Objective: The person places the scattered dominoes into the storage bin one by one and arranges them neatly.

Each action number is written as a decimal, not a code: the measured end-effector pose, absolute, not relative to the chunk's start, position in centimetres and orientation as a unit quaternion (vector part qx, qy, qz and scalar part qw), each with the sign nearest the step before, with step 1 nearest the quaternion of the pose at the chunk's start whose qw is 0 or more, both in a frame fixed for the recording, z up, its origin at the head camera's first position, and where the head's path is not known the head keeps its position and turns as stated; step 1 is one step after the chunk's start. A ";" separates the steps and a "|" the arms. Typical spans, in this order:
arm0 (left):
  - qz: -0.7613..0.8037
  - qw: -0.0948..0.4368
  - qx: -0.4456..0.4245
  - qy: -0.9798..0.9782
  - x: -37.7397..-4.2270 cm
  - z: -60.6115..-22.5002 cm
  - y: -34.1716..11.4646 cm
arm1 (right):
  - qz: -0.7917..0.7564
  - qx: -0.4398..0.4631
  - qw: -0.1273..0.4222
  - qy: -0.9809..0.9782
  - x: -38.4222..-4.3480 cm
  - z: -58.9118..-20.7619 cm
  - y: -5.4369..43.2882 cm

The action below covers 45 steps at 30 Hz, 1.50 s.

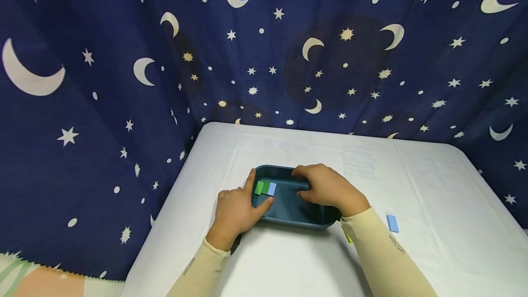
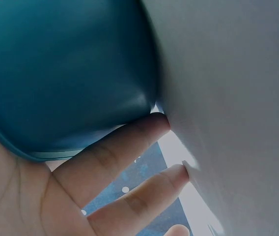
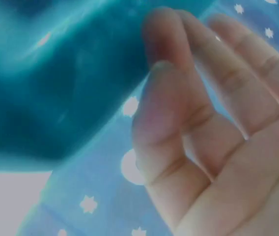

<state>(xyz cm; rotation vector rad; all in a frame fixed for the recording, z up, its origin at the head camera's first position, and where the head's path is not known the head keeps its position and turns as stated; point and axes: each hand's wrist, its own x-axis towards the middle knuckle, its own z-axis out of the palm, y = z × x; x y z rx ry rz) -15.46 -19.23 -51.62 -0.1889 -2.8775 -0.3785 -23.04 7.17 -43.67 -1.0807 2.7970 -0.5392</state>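
A dark teal tray (image 1: 290, 214) stands on the white table, with a row of three small rectangular pieces near its left end. They are a light green piece (image 1: 259, 188), a dark green piece (image 1: 266, 188) and a light blue piece (image 1: 272, 189). My left hand (image 1: 237, 207) rests against the tray's left side, index finger and thumb stretched along the rim. Straight fingers touch its outer wall (image 2: 70, 64) in the left wrist view. Above the tray's right half is my right hand (image 1: 327, 187), fingers bent loosely, with nothing visible between thumb and index finger.
Another light blue piece (image 1: 393, 223) lies on the white table (image 1: 445, 187), right of my right sleeve. A yellow-green piece (image 1: 347, 234) shows partly behind that sleeve. Dark blue curtains (image 1: 264, 58) with moons and stars hang behind the table and at its sides.
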 end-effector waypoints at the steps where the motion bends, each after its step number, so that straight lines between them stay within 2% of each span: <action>1: -0.129 0.116 -0.064 -0.983 -15.5 -51.6 -19.2 | -0.182 -0.354 0.034 0.917 -22.9 -43.6 7.8; 8: -0.134 0.113 -0.062 -0.983 -15.5 -52.0 -19.2 | -0.213 -0.327 -0.053 0.919 -21.6 -43.2 12.4; 14: -0.135 0.110 -0.066 -0.982 -15.5 -52.0 -19.1 | -0.216 -0.290 -0.088 0.928 -19.9 -44.3 16.2; 25: -0.138 0.108 -0.064 -0.982 -15.4 -52.0 -19.2 | -0.220 -0.226 -0.045 0.948 -17.2 -48.5 19.9; 32: -0.142 0.110 -0.065 -0.982 -15.6 -52.1 -19.0 | -0.201 -0.203 -0.065 0.956 -17.1 -48.9 21.2; 45: -0.152 0.115 -0.068 -0.979 -15.4 -52.0 -18.6 | -0.195 -0.176 -0.033 0.964 -16.9 -49.9 22.0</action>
